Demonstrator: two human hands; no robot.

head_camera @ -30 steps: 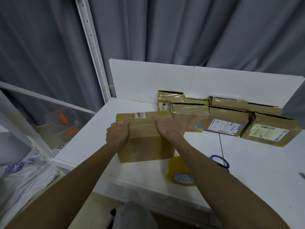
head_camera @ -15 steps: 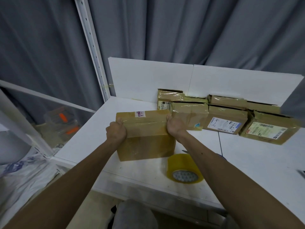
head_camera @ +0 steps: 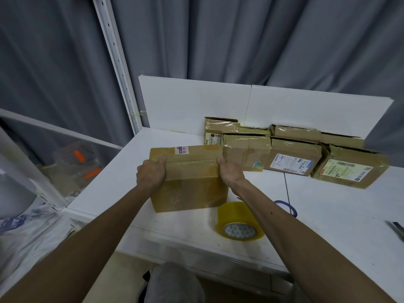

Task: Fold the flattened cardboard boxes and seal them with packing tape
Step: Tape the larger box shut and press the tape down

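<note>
box (head_camera: 192, 186) near worktop (head_camera: 328, 226) front-left corner | left hand (head_camera: 150, 174) grips its left end | right hand (head_camera: 230, 172) grips right end | tape roll (head_camera: 239, 221) at front edge

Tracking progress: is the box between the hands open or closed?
Closed. The box has its top flat under glossy tape; left hand and right hand grip its ends.

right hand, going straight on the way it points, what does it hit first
The right hand grips the box; straight on it probably meets the taped parcel behind first, depth unclear.
</note>
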